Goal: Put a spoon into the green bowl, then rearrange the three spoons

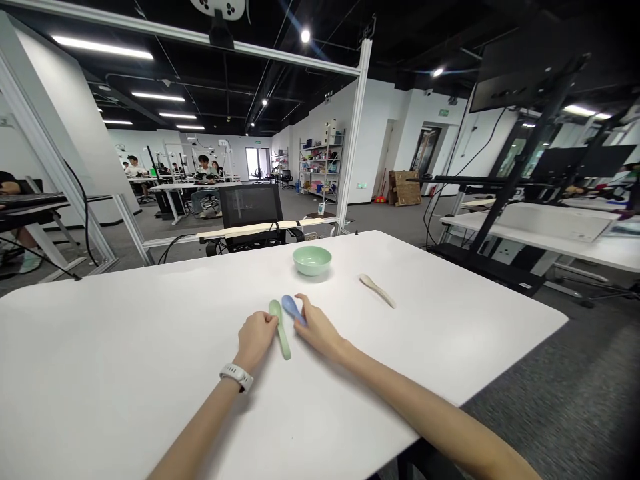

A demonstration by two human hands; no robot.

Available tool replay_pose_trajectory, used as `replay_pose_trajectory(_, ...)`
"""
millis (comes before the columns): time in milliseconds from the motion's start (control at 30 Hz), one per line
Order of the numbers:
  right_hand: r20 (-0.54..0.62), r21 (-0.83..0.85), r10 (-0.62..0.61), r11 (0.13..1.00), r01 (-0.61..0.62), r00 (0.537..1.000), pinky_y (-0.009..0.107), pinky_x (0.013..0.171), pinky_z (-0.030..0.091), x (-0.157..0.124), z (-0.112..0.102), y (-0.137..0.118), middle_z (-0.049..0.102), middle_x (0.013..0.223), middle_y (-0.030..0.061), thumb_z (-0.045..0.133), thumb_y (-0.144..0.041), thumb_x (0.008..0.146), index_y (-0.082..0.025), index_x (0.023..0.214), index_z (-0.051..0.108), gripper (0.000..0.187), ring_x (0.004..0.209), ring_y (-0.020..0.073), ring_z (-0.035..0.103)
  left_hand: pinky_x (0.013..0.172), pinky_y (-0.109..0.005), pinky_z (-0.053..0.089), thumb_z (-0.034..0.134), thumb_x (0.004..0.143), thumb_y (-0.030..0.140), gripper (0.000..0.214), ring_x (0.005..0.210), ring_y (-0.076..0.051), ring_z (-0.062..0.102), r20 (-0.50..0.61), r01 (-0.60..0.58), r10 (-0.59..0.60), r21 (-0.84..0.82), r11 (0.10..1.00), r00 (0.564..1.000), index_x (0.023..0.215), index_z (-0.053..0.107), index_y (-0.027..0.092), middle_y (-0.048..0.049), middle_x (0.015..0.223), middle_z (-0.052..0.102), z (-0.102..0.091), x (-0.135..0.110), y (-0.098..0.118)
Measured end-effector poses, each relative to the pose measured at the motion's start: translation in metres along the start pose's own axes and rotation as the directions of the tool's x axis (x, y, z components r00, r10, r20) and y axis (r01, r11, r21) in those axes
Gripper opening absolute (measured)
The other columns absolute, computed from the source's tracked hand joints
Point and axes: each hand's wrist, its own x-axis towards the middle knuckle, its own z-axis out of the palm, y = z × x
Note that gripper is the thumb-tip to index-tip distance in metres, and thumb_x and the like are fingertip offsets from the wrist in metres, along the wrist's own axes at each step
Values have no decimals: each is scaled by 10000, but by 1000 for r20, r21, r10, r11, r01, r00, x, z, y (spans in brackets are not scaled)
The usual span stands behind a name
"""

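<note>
My left hand (257, 335), with a pale watch on its wrist, is closed on a green spoon (284, 341) near the middle of its length. Just right of it lies a blue spoon (291, 307), bowl pointing away from me. My right hand (319, 328) grips the blue spoon's handle, most of which the fingers hide. The two spoon bowls are side by side, a small gap between them. Farther back stands a green bowl (313, 261), upright. A cream-coloured spoon (377, 291) rests on the table to the right, apart from both hands.
The white table (150, 373) has an aluminium frame (353, 140) beyond its far edge. A black mesh chair (253, 212) stands behind it. At right is another desk with a white box (555, 220). Several people sit at far desks.
</note>
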Motion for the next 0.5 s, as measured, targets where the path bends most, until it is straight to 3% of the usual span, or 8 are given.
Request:
replay_pose_trajectory(267, -155, 6, 82, 997, -82, 984, 287, 675, 382, -9, -58, 75, 557, 760, -54, 532, -206, 890, -174, 1435, 464, 551, 693, 188, 568, 804, -352, 444, 460, 949, 314, 337, 978, -280, 758, 4, -36, 36, 164, 986, 999, 888, 764, 183, -155, 978, 832, 18, 3, 27)
replay_pose_trajectory(500, -176, 58, 141, 989, -133, 974, 293, 650, 382, -11, -56, 91, 497, 711, -79, 526, -282, 862, -171, 1412, 475, 563, 663, 192, 536, 807, -349, 441, 411, 995, 325, 387, 1010, -276, 758, 4, -51, 51, 187, 981, 999, 930, 771, 198, -138, 1001, 838, 25, 2, 26)
